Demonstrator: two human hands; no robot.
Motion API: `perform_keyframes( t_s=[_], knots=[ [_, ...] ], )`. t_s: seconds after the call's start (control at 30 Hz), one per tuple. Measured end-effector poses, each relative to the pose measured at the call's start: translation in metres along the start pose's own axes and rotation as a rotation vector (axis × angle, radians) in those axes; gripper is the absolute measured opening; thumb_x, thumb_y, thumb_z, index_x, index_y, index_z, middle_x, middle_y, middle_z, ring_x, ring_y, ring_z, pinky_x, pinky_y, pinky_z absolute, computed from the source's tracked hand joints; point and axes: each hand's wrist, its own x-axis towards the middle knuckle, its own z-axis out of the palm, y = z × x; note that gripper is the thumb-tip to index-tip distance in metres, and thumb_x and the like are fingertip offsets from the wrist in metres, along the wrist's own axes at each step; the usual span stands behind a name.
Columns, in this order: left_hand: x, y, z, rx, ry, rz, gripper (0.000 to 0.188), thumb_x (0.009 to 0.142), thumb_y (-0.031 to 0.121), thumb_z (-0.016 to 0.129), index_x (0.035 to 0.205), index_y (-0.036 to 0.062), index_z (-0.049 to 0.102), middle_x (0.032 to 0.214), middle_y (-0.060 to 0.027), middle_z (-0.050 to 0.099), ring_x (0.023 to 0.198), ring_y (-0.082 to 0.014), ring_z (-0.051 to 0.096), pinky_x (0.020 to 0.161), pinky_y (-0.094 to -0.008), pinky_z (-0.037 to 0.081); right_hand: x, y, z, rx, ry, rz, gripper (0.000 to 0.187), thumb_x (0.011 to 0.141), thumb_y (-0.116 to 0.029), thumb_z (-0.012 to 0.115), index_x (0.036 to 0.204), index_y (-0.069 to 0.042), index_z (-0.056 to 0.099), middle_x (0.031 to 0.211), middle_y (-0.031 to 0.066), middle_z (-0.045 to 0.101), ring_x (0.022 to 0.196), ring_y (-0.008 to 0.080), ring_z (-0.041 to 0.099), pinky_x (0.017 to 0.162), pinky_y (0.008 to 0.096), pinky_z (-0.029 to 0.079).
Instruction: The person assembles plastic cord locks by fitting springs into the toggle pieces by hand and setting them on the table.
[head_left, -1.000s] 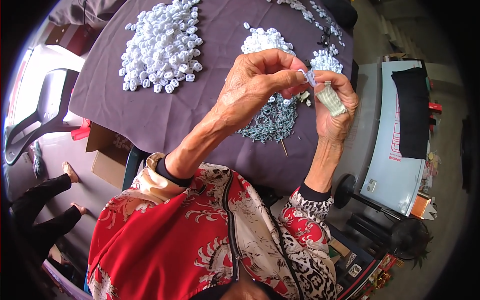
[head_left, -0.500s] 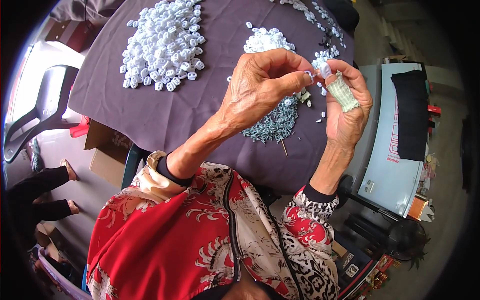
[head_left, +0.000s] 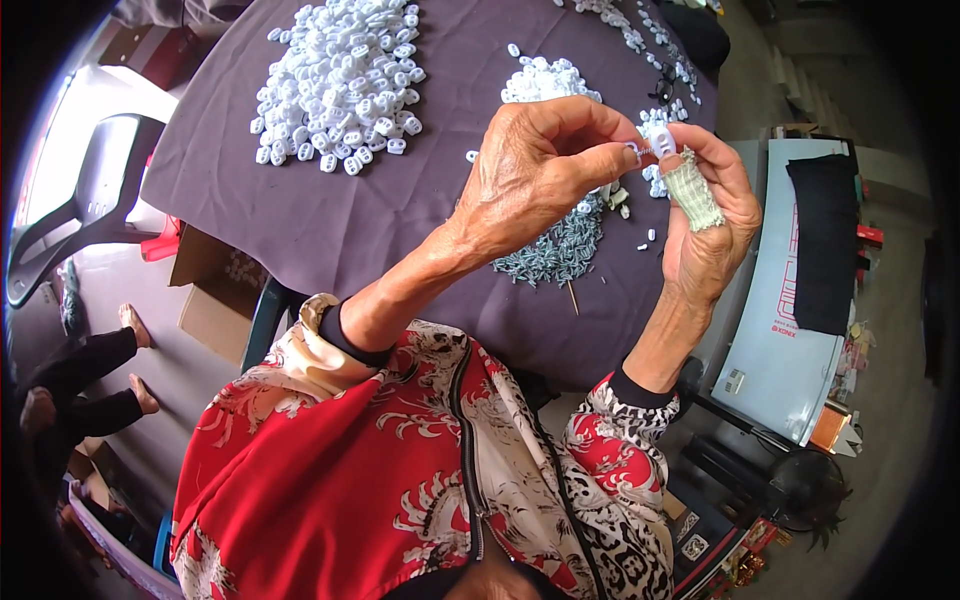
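My left hand (head_left: 545, 165) is closed in a pinch on a small white plastic piece (head_left: 632, 148) with a thin metal spring (head_left: 646, 152) standing out from it. Facing it, the thumb and forefinger of my right hand (head_left: 712, 215) grip a white two-holed cord lock (head_left: 661, 142). The spring's tip is at the cord lock or touching it; I cannot tell which. A pale green knitted sleeve (head_left: 692, 194) covers my right thumb. Under my hands on the cloth lie a heap of grey-green springs (head_left: 550, 252) and a pile of white pieces (head_left: 548, 82).
A large heap of white cord locks (head_left: 340, 85) covers the far left of the dark tablecloth (head_left: 400, 220). Smaller pieces (head_left: 650, 180) are scattered at the right. A thin stick (head_left: 573, 298) pokes out of the springs. A cardboard box (head_left: 215, 295) and another person's feet (head_left: 140, 390) are at the left.
Both hands have shifted slightly right in the picture, along with the view. The cord lock has turned so its holes face me, and it stays close to the spring.
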Motion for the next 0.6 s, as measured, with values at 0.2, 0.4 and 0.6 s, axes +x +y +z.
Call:
perform_keyframes(
  t_s=[0.2,0.4,0.6],
  knots=[
    [0.0005,-0.0002,-0.0005,0.013,-0.004,-0.015,0.016,0.078,0.009,0.063,0.089,-0.0021,0.063,0.077,-0.0034,0.063,0.068,-0.0062,0.054,0.064,-0.0202,0.045,-0.0012,0.0008,0.0009,-0.042,0.024,-0.017,0.027,0.073,0.004,0.058,0.101,0.008,0.057,0.094,0.0118,0.06,0.084,0.0137,0.057,0.082,0.0247,0.043],
    [0.0001,-0.0003,-0.0018,0.046,0.004,-0.025,0.017,0.078,0.009,0.064,0.091,-0.0025,0.063,0.076,-0.0042,0.063,0.068,-0.0069,0.055,0.064,-0.0203,0.045,-0.0006,0.002,0.0024,-0.055,0.023,-0.004,0.027,0.073,0.003,0.06,0.099,0.008,0.058,0.093,0.0117,0.061,0.084,0.014,0.057,0.081,0.025,0.044],
    [0.0005,0.0004,-0.0002,0.004,0.022,-0.015,0.021,0.078,0.011,0.065,0.093,-0.004,0.063,0.076,-0.0056,0.063,0.067,-0.0082,0.056,0.062,-0.0205,0.046,-0.0018,0.0014,0.0033,-0.081,0.011,0.0,0.027,0.072,0.004,0.061,0.098,0.008,0.058,0.091,0.0112,0.061,0.084,0.0142,0.058,0.08,0.0247,0.044]
  ],
)
